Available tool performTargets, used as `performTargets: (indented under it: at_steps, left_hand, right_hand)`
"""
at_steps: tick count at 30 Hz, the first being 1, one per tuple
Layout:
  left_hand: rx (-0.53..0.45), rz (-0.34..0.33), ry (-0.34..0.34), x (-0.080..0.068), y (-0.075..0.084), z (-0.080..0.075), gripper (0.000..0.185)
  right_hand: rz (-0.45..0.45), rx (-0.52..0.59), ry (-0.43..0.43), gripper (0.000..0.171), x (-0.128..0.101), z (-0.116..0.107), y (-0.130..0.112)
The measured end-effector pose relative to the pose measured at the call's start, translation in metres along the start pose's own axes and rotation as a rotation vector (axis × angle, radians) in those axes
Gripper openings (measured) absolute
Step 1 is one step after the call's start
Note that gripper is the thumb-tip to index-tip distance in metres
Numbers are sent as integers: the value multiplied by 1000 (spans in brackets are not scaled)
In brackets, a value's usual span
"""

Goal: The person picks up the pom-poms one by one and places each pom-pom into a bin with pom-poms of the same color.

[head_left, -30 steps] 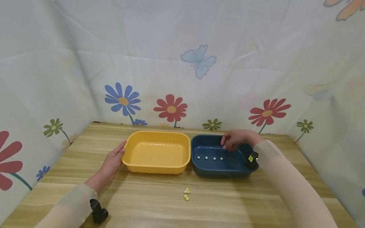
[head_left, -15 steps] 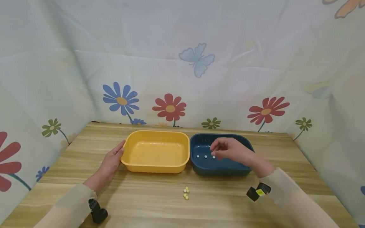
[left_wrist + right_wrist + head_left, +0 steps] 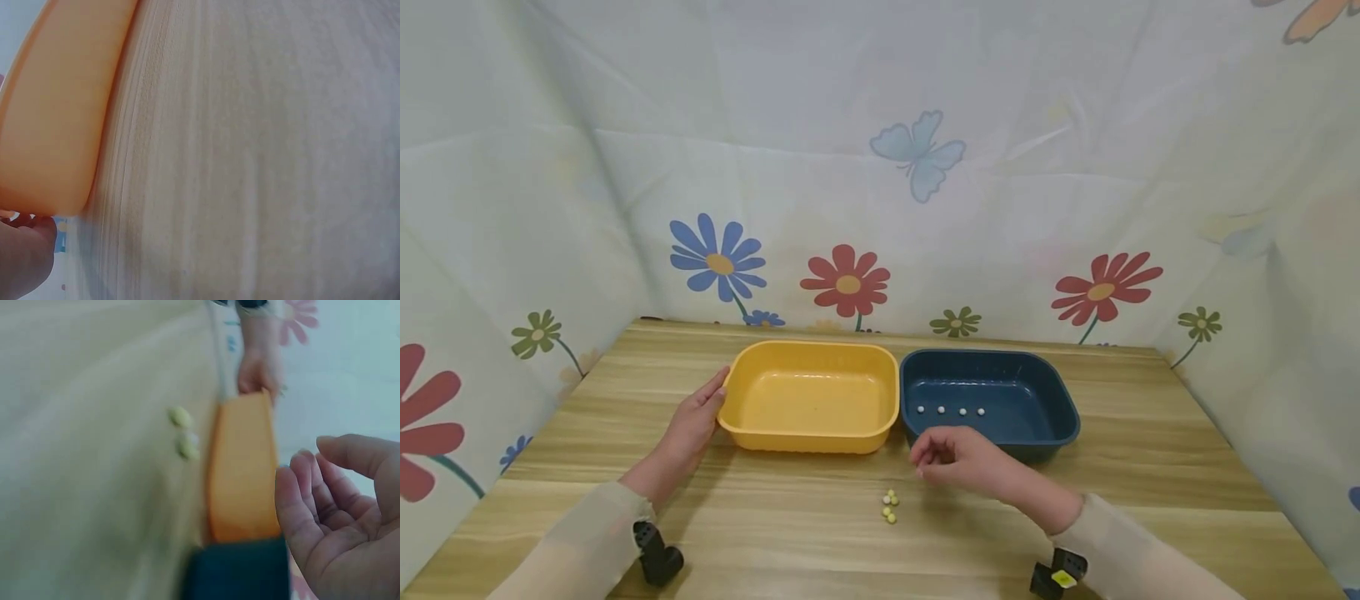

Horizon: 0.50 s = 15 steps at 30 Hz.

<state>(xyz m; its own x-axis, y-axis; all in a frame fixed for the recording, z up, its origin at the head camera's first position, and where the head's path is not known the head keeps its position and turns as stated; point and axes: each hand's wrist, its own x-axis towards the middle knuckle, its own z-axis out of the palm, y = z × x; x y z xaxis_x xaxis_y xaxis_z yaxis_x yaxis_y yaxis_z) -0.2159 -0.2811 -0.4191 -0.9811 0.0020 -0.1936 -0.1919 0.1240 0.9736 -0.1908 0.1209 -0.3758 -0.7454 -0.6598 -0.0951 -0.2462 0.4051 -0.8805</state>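
right hand [image 3: 958, 461] empty, fingers loosely curled, above table [image 3: 790, 533] near yellow beads [image 3: 890, 507]. left hand [image 3: 694, 419] flat against yellow tub [image 3: 808, 398]. white beads [image 3: 950, 411] in blue tub [image 3: 1052, 400].

We see a rectangular yellow plastic tub [image 3: 808, 398] and a rectangular dark blue plastic tub [image 3: 988, 402] set side by side, touching, on a pale wood-grain table [image 3: 820, 550], with flower-and-butterfly printed cloth [image 3: 880, 167] hung behind and to both sides. Our left hand [image 3: 694, 421] rests with straight fingers against the yellow tub's left wall, while our right hand [image 3: 958, 458] hovers with loosely curled fingers just in front of the blue tub, near a small cluster of yellowish round beads [image 3: 890, 507] lying on the table. Four small white beads [image 3: 950, 411] lie in a row on the blue tub's floor.
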Motion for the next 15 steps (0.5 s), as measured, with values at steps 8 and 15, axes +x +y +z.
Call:
performTargets:
  at_steps: [8,15]
  left_hand:
    - [-11,-3,-5,0,-1,0,56]
    - [-2,-5,-4,4,-2,-1,55]
  right_hand:
    - [-54,-135,-89,11,5,29,12]
    - [-28,-159,-119,13,10,40,19]
